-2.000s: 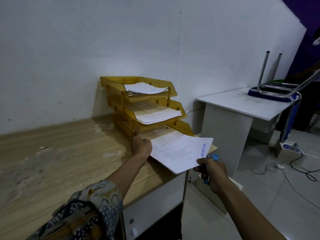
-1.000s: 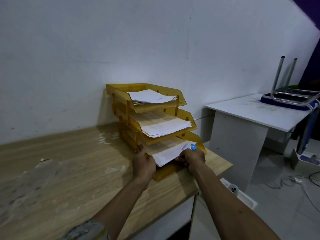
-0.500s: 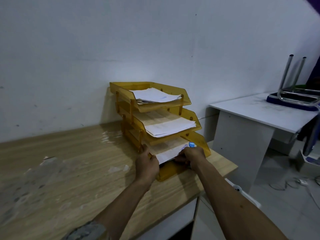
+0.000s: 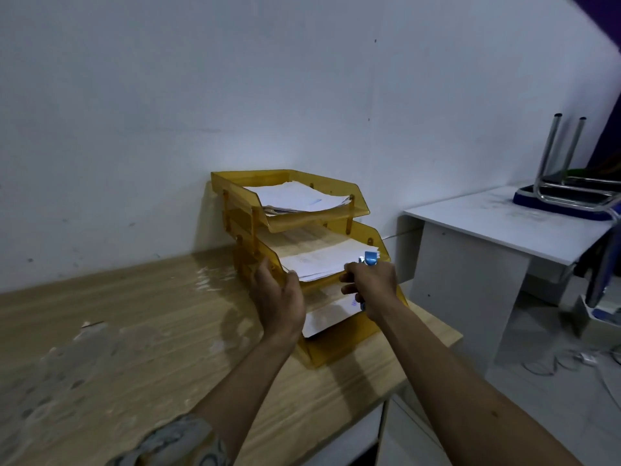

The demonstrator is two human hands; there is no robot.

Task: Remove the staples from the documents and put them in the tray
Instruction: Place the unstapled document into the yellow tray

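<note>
Paper that was held out over the desk edge two seconds ago now lies in the bottom tier of the amber three-tier tray [image 4: 339, 349], which stands on the wooden desk [image 4: 141, 331] against the wall. That reads as one destapled document [image 4: 331, 316] filed, and both hands have since risen to the middle tier. Left hand [image 4: 280, 297] curls its fingers over the near left corner of the middle stack [image 4: 322, 260], touching the sheets; whether it actually pinches them I cannot tell. Right hand [image 4: 371, 285] is closed round the blue staple remover [image 4: 370, 257], thumb at the stack's front edge. My guess is the next stapled set is being drawn out. Blue marks show on the top-tier sheet [image 4: 292, 196] and the filed one, too small to read; no brand is legible.
</note>
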